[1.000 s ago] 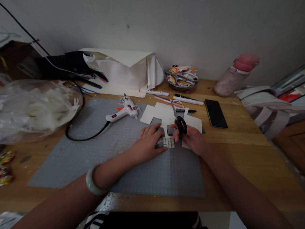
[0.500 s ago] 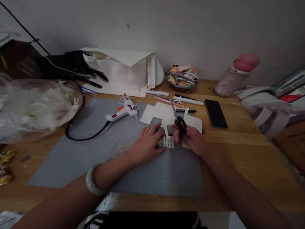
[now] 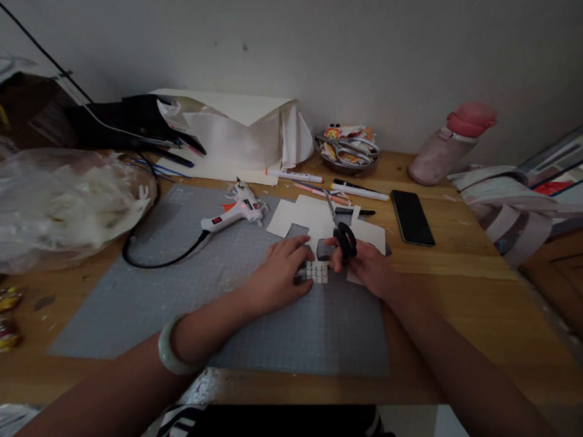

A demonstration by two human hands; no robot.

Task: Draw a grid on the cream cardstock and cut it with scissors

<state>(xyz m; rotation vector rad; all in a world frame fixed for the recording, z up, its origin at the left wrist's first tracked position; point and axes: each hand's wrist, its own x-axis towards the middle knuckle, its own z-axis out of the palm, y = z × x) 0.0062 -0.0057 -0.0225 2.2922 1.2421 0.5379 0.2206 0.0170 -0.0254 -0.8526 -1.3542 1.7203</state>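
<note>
Grasping scissors with my right hand, I can't tell remotely if my left hand grips the gridded piece.

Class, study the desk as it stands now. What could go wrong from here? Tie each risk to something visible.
The black-handled metal scissors in the right hand sit close to the left hand, so a slip might nick it. The white plastic glue gun shows a red light, so it may be hot. Its black cord loops over the grey gridded cutting mat, where the left hand might snag it.
</note>
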